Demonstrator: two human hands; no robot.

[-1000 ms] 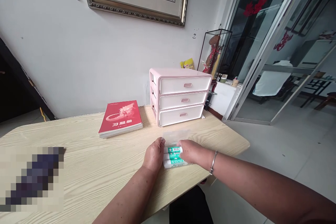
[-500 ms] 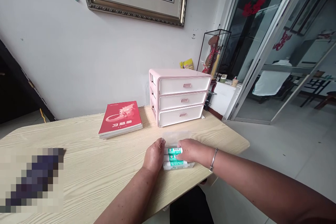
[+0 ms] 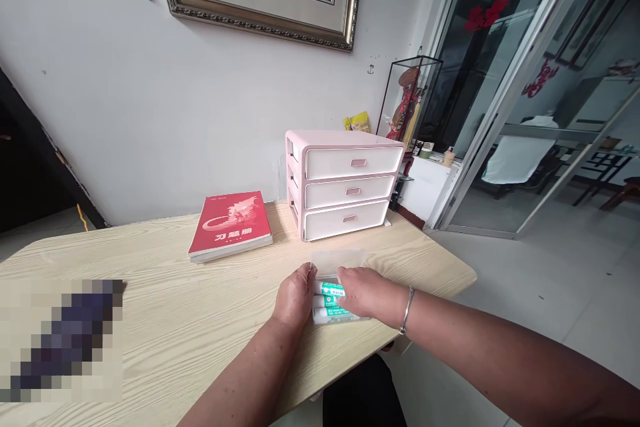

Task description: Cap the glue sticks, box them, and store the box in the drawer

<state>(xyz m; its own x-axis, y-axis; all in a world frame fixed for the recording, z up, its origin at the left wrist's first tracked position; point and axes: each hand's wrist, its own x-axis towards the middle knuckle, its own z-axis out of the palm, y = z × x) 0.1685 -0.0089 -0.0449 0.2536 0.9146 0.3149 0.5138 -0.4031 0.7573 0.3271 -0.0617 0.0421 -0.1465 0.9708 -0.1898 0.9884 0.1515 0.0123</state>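
Note:
A clear plastic box (image 3: 336, 260) with its lid raised at the back sits near the table's front edge. Inside lie several white tubes with green labels, which look like glue sticks (image 3: 334, 313). My left hand (image 3: 296, 293) is closed on the box's left side, thumb and fingers at its back left corner. Over the right part of the box, my right hand (image 3: 364, 290) has its fingers closed at the right ends of the upper glue sticks. That hand hides those ends and the box's right wall.
Behind the box stands a pink and white three-drawer cabinet (image 3: 350, 177). A thick red book (image 3: 231, 225) lies to its left on the wooden table (image 3: 150, 320). A blurred dark object (image 3: 65, 340) is at the far left. The table's right edge lies beyond my right arm.
My right hand has shifted slightly and covers more of the sticks' right ends. The top glue stick now lies at a slight tilt. My left hand stays on the box.

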